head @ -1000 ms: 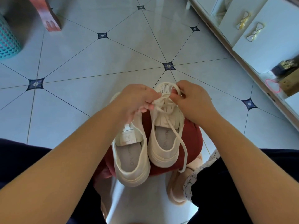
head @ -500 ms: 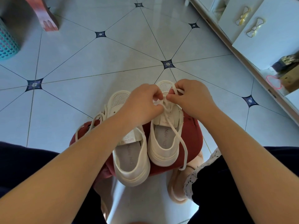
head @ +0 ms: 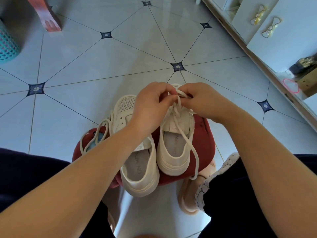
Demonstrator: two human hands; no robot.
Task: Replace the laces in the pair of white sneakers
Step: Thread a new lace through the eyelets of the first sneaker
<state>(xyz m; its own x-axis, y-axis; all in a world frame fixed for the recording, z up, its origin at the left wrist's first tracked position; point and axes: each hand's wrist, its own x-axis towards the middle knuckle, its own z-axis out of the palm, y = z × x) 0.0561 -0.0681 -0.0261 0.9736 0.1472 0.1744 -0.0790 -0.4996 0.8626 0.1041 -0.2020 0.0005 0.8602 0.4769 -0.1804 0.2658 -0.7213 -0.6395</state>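
Note:
Two white sneakers stand side by side on a dark red stool (head: 204, 140), toes pointing away from me. Over the front of the right sneaker (head: 175, 152), my left hand (head: 151, 107) and my right hand (head: 202, 102) both pinch its white lace (head: 187, 140); one long end trails back past the heel and off the stool. The left sneaker (head: 139, 170) has its tongue under my left wrist. A loose white lace (head: 96, 136) lies in loops beside its toe, on the stool's left part.
Pale tiled floor (head: 103, 79) stretches ahead. A teal basket (head: 6, 43) and a reddish furniture leg (head: 48, 16) stand at the far left. A white cabinet (head: 274, 36) with bow handles runs along the right. My knees and pink slippers (head: 188, 200) flank the stool.
My left arm has shifted right, baring the left sneaker's toe and the loose lace. Both hands have drawn closer together over the right sneaker's lace.

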